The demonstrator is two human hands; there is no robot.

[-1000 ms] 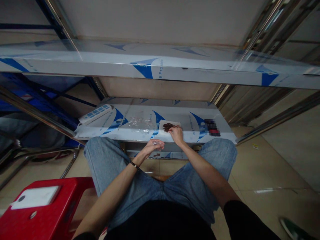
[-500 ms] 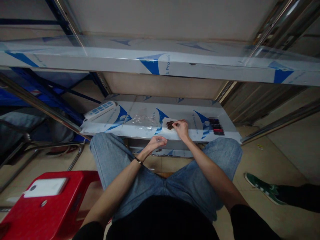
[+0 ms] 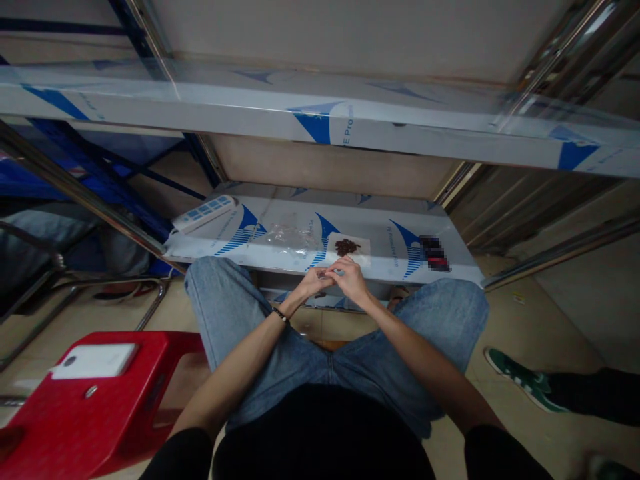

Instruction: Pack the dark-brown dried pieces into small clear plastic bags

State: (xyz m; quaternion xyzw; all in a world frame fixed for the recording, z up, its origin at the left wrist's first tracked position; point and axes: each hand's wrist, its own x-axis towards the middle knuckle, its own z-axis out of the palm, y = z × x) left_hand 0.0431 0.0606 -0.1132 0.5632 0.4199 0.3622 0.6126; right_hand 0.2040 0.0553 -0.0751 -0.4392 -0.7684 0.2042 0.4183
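Note:
My left hand (image 3: 315, 283) and my right hand (image 3: 349, 279) meet in front of the low shelf's edge, fingertips together. Both have closed fingers, and what they pinch is too small to make out. Just beyond my right hand, a small heap of dark brown pieces (image 3: 347, 247) lies on a white square sheet or shallow tray (image 3: 365, 248). Left of it, crumpled clear plastic (image 3: 290, 239) rests on the film-covered shelf (image 3: 280, 208).
A white power strip (image 3: 205, 213) sits at the shelf's left end, a blurred-out dark item (image 3: 435, 253) at its right. Another shelf (image 3: 240, 117) crosses above. To the left a red stool (image 3: 110, 407) carries a white device (image 3: 95, 361). Someone's green shoe (image 3: 523, 377) is at right.
My right hand has moved from the brown pieces toward me and left, meeting my left hand. The heap is now uncovered. The view has shifted slightly.

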